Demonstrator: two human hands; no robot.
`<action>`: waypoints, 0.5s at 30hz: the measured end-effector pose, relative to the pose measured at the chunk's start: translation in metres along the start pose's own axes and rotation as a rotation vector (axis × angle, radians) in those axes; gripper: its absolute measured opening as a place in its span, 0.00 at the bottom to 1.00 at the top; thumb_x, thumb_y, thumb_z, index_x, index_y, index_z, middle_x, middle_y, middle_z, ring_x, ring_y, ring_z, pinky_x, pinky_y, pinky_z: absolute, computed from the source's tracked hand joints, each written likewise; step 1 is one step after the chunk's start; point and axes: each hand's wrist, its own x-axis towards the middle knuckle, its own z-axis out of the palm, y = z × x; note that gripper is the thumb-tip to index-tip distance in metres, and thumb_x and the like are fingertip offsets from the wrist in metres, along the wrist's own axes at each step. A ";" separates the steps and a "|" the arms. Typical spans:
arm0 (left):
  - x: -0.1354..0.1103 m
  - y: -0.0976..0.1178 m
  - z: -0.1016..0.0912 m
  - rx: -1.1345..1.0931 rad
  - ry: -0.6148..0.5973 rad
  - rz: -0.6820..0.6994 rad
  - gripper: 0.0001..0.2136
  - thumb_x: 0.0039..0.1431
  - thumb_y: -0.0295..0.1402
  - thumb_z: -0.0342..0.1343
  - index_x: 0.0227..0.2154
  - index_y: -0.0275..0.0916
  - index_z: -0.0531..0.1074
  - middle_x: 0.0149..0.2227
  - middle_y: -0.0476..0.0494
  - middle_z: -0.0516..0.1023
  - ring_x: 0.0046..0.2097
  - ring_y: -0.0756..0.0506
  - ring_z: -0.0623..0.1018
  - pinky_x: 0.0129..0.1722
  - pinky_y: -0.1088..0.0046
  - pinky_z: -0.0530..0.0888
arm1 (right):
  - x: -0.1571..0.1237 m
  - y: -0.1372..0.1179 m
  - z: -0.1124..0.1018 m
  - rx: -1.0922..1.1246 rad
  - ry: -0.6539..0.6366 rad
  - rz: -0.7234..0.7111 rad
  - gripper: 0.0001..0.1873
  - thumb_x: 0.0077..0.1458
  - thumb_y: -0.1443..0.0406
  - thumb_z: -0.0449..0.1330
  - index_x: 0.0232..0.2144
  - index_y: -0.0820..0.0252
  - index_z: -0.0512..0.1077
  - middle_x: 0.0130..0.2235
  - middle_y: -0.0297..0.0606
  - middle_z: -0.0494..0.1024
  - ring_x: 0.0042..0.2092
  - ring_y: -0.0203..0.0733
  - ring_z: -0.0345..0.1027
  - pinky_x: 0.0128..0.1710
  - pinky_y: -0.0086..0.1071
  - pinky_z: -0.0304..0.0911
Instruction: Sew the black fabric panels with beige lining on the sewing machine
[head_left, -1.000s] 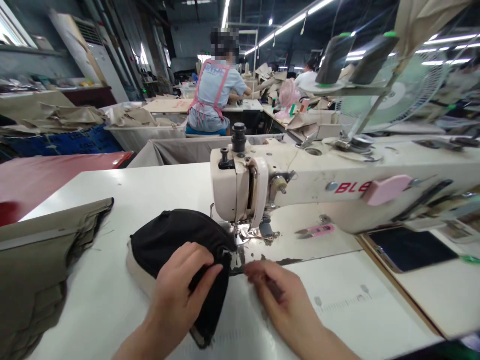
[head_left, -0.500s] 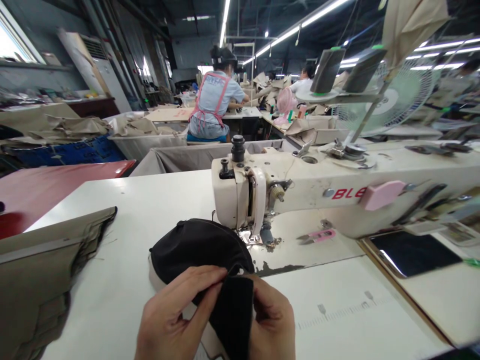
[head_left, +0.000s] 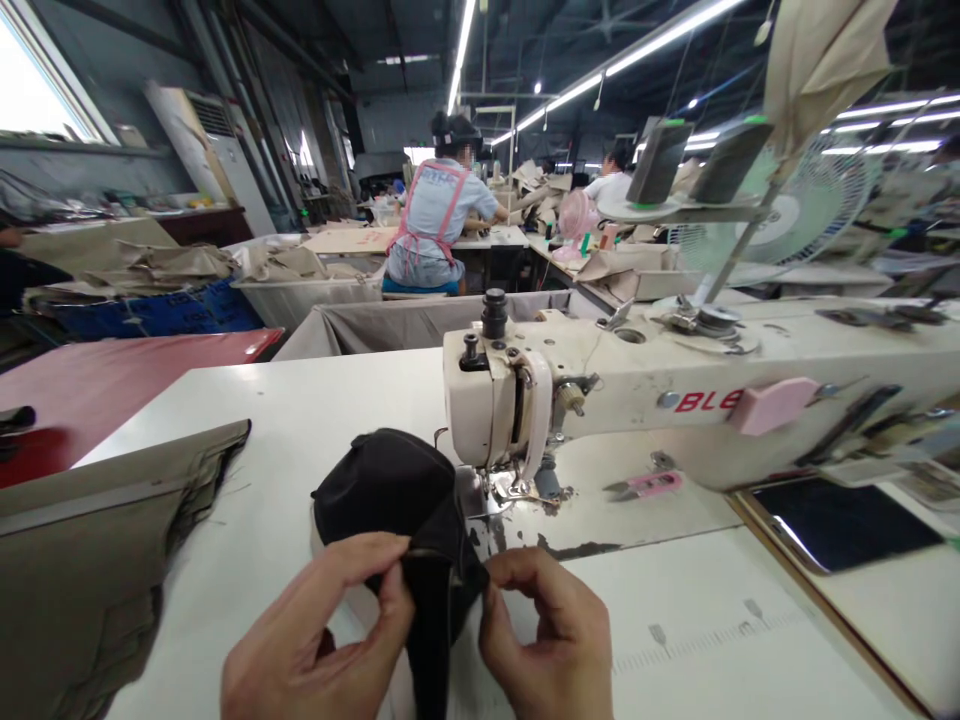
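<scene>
A piece of black fabric (head_left: 390,480) with sewn edges lies bunched on the white table, just in front and left of the sewing machine's (head_left: 495,410) needle area. My left hand (head_left: 322,630) pinches its near edge between thumb and forefinger. On the other side, my right hand (head_left: 544,630) pinches the fabric's right edge, fingertips closed. Between the two hands the edge is stretched, and a black strip hangs down toward me. A lighter layer shows under the fabric's left rim. Whether it is under the presser foot (head_left: 514,485) I cannot tell; it appears beside it.
Thread snips (head_left: 645,486) with a pink handle lie on the machine bed. A dark-screened phone (head_left: 840,520) rests at the right. Stacked khaki fabric pieces (head_left: 97,560) cover the table's left. Ahead, a person in a pink apron (head_left: 435,210) sits at another table.
My hands have moved apart, the left one leftward. The black fabric's edge is now stretched between them and its far part has folded narrower. The whole view has shifted slightly.
</scene>
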 end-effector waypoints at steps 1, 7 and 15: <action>-0.002 0.001 0.003 -0.002 0.020 -0.084 0.03 0.56 0.30 0.55 0.33 0.40 0.72 0.34 0.48 0.79 0.33 0.50 0.79 0.25 0.82 0.73 | -0.001 -0.002 0.004 0.068 0.021 0.064 0.02 0.52 0.67 0.57 0.27 0.56 0.67 0.30 0.33 0.76 0.32 0.38 0.72 0.34 0.29 0.66; 0.011 0.002 0.003 0.098 0.144 -0.092 0.05 0.61 0.30 0.43 0.34 0.39 0.64 0.21 0.55 0.67 0.17 0.54 0.69 0.16 0.82 0.65 | 0.012 -0.019 0.023 0.227 0.096 0.144 0.05 0.65 0.65 0.44 0.36 0.54 0.59 0.26 0.28 0.64 0.23 0.34 0.63 0.21 0.24 0.62; -0.012 -0.045 -0.031 -0.050 -0.042 0.319 0.23 0.54 0.48 0.55 0.47 0.39 0.60 0.52 0.32 0.67 0.53 0.36 0.71 0.46 0.60 0.75 | 0.018 -0.011 0.019 0.059 0.099 -0.076 0.05 0.63 0.69 0.45 0.37 0.55 0.60 0.26 0.28 0.61 0.24 0.34 0.58 0.24 0.26 0.57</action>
